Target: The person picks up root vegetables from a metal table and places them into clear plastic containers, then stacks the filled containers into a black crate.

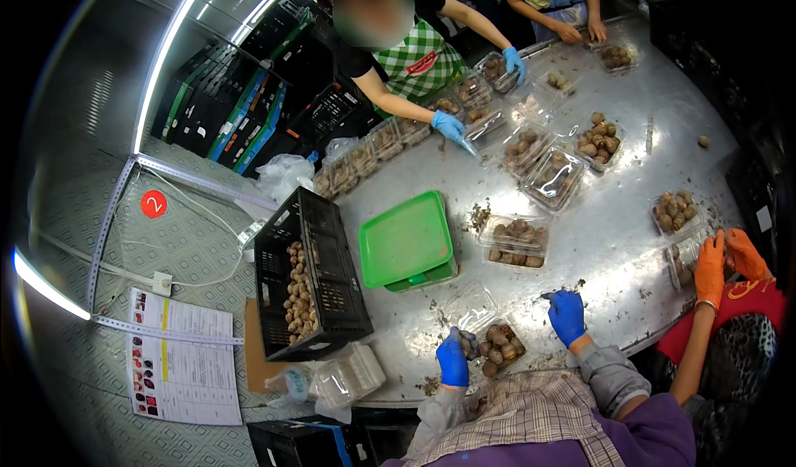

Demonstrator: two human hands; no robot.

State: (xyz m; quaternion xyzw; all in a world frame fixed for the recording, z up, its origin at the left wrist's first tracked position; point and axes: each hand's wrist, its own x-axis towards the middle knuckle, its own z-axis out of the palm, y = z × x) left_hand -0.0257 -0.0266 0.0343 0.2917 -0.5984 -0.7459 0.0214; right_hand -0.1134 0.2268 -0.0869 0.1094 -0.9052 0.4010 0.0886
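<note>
My left hand (pixel 454 356), in a blue glove with dirty grey fingers, is at the left side of an open clear plastic clamshell box (pixel 521 347). Small brown taro corms (pixel 499 347) fill its base, and its clear lid (pixel 471 305) is tipped back onto the table. Whether these fingers grip the box or a corm is unclear. Off to the right, my right hand (pixel 567 319), also blue-gloved, hovers over or rests on the metal table with fingers partly curled and a dark tip pointing left. Anything within it is hidden.
Left of the boxes stand a green-trayed scale (pixel 407 240) and a black crate (pixel 339 280) of corms. A closed filled box (pixel 515 241) lies ahead. Empty clamshells (pixel 348 374) are stacked at the near left corner. Orange-gloved hands (pixel 712 268) work at right; a blue-gloved co-worker (pixel 416 63) stands opposite.
</note>
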